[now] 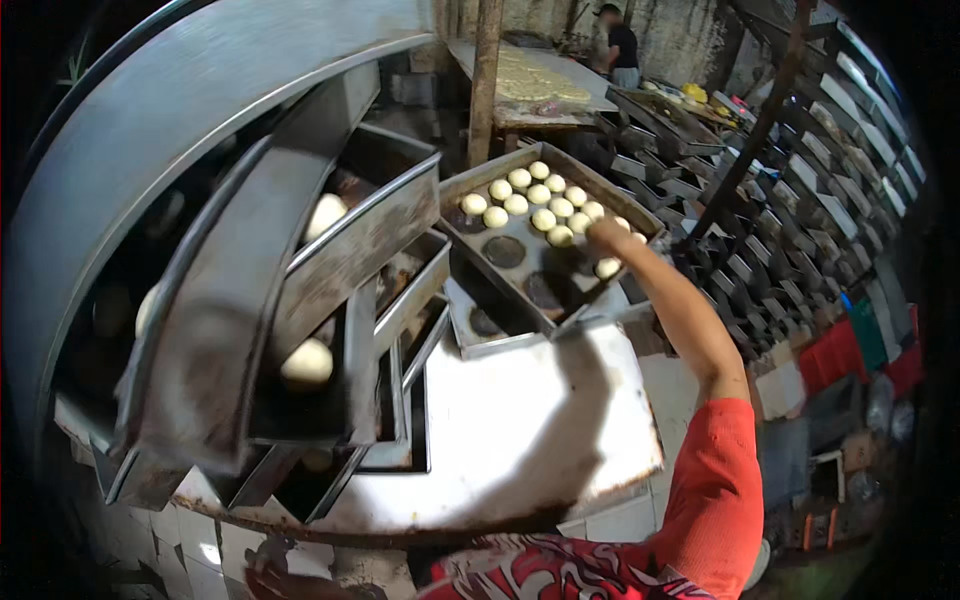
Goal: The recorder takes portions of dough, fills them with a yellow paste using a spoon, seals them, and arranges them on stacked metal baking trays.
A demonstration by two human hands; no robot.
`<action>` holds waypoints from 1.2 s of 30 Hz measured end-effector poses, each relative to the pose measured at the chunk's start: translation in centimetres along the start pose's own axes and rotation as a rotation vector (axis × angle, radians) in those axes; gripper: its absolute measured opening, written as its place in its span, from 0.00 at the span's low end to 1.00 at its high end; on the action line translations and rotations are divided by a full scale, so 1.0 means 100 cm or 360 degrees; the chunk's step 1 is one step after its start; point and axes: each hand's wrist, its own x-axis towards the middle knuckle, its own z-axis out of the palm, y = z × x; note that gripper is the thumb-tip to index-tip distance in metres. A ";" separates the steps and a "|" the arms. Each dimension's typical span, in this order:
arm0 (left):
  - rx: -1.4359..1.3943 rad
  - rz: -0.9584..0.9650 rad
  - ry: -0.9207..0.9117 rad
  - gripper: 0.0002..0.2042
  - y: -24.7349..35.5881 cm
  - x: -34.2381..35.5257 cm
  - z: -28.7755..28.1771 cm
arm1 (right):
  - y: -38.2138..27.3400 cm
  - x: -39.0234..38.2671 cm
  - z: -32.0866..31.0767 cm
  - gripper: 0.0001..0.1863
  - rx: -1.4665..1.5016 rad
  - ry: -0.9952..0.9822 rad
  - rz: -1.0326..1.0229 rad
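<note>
My right arm, in a red sleeve, stretches out to a worn metal tray holding round pale dough balls. My right hand is among the dough balls at the tray's right side. A single ball lies just below it. The fingers point down and are hidden, so whether they grip a ball does not show. Low at the left, my left hand is dark and blurred near the table's front edge, its fingers unclear.
Deep metal pans are stacked crookedly at the left, some with a larger dough piece inside. Under the tray is a white table. A wooden post rises behind it. Many pans stand at right; a person works far back.
</note>
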 end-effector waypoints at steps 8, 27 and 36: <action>0.0583 -0.0092 -0.0328 0.13 -0.029 -0.102 -0.038 | 0.042 -0.007 0.022 0.21 0.0427 -0.0171 -0.0523; -0.0739 -0.0784 0.0213 0.18 0.027 -0.011 -0.161 | -0.617 -0.440 -0.036 0.19 0.2665 -0.0192 -0.1683; -0.1397 -0.1574 -0.0057 0.14 -0.084 0.116 -0.255 | -0.825 -0.234 -0.007 0.14 0.2039 0.0288 -0.1428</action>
